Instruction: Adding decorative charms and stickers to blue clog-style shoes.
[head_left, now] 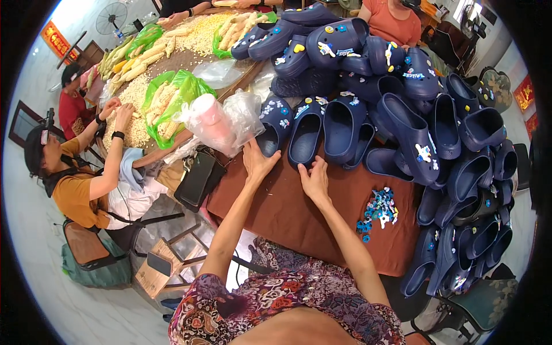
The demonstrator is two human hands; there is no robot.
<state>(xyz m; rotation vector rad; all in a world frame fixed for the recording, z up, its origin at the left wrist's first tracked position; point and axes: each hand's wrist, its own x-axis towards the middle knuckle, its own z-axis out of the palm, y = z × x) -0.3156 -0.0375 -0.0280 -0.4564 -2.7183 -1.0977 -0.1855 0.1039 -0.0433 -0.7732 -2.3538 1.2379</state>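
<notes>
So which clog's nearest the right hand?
Middle clog of the front three on the cloth, heel at the right hand; the left clog is at the left hand.

On the round table (240, 84) are corn kernels (134, 95) and a green plastic bag (195, 85) w/ cobs (163, 104). Beyond it, an elec. fan (112, 18); at the table's left, a co-worker (86, 198) in orange-brown T-shirt (75, 187); in front of it, a wooden stool (149, 282) w/ dark smartphone (159, 264).

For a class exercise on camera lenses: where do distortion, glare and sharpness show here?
In the head view, the upper-left red banner leans near the dark circular rim; pale highlights streak the clear plastic bag; and the navy clog by the right hand looks fairly sharp.
</notes>
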